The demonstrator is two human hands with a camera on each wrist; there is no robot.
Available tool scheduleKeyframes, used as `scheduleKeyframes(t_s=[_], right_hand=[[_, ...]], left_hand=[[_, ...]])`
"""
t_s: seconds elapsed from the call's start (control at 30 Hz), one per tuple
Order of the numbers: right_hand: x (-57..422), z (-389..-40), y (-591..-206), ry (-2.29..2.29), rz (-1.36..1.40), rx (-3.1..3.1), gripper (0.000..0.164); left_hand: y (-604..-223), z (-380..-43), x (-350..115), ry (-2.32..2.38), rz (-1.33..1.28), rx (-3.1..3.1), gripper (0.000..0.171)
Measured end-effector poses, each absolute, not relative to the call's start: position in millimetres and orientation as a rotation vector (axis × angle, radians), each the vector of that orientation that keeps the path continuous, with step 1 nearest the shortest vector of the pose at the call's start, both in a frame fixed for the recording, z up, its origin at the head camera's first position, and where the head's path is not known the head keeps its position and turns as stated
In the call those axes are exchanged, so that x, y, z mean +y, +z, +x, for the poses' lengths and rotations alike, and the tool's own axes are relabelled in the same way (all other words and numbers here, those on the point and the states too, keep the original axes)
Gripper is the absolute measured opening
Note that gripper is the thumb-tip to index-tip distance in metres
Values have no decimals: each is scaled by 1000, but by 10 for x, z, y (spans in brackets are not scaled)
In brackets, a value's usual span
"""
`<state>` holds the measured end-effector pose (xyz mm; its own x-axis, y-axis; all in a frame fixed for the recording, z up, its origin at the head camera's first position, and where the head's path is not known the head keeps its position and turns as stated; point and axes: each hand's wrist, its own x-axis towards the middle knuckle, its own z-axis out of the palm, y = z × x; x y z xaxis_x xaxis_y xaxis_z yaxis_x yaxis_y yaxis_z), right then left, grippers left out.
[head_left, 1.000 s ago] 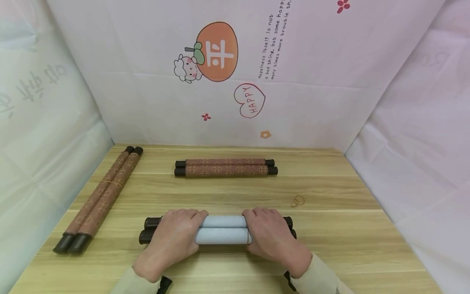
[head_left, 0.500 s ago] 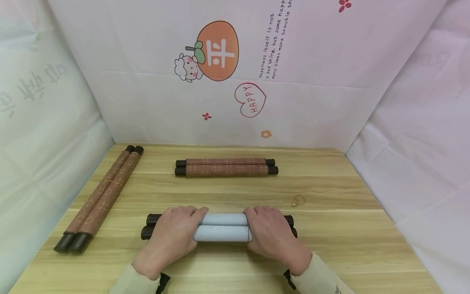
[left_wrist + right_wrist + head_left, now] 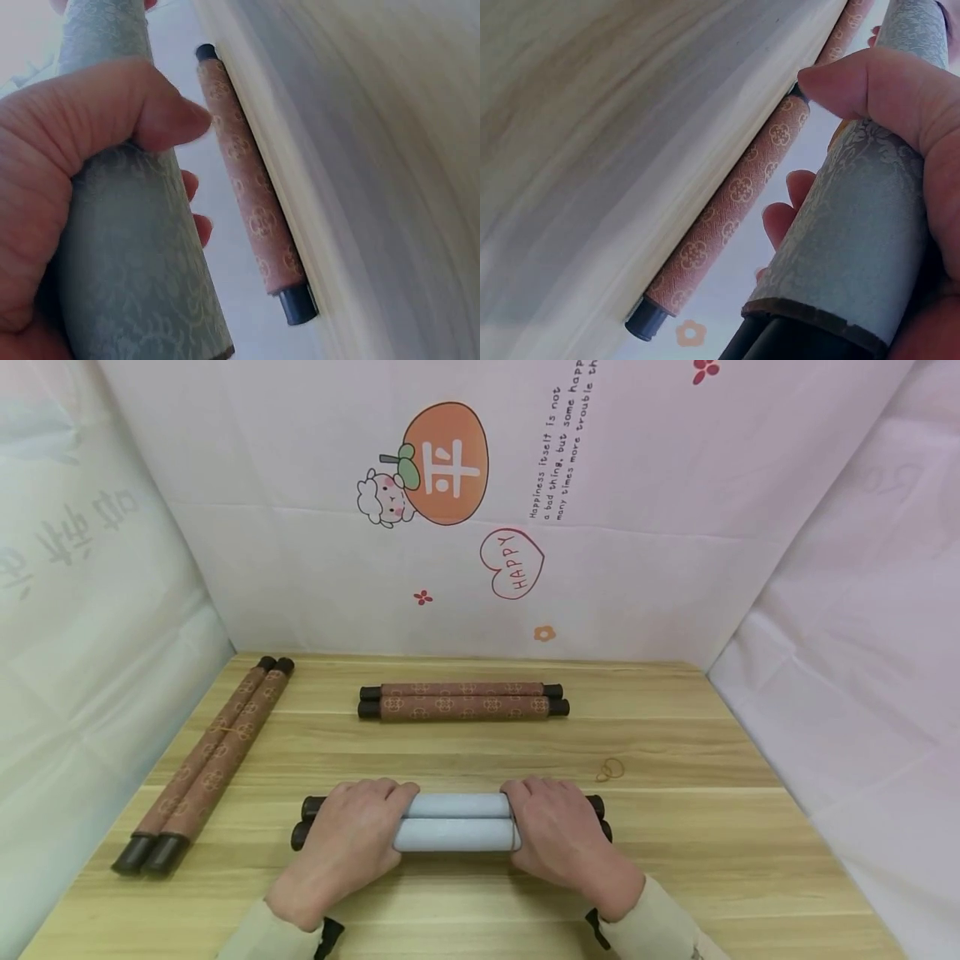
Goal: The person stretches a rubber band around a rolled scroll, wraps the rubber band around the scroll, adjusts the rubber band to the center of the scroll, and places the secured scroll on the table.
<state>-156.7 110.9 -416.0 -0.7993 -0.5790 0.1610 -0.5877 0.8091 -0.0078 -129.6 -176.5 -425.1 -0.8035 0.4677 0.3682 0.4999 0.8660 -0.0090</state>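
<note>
A pale blue hanging scroll [image 3: 456, 835], rolled from both ends into two parallel rolls with dark knobs, lies crosswise near the front of the table. My left hand [image 3: 351, 839] grips its left part from above, and my right hand [image 3: 561, 842] grips the right part. A thin rubber band [image 3: 515, 833] circles the rolls beside the right hand. In the left wrist view, the thumb lies over the patterned scroll [image 3: 139, 255] and fingertips show on its far side. The right wrist view has the thumb and fingers wrapped round the scroll [image 3: 840, 232], its dark knobs at the bottom.
A brown patterned scroll [image 3: 465, 707] lies crosswise at the back of the wooden table [image 3: 675, 877]. Another brown scroll [image 3: 202, 768], tied with a band, slants along the left side. Loose rubber bands [image 3: 611, 769] lie right of centre. White printed cloth [image 3: 315, 585] encloses the table.
Both hands have shifted the blue scroll slightly away from the table's front and a little to the right. The grip spacing is slightly wider. The brown scrolls and loose bands stay put.
</note>
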Motion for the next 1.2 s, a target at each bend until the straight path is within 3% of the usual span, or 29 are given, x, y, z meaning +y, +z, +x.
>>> scheduleKeyframes(t_s=[0.8,1.2], right_hand=[[1091,-1526,-4129,36,907,-2852,56],[1023,-1511,-4128,22,928,-2834,61]], left_hand=[[-4267,-1290,-1710,-129,-751,-2593,51],[-4272,-1283,-1691,-168,-755,-2602,55]])
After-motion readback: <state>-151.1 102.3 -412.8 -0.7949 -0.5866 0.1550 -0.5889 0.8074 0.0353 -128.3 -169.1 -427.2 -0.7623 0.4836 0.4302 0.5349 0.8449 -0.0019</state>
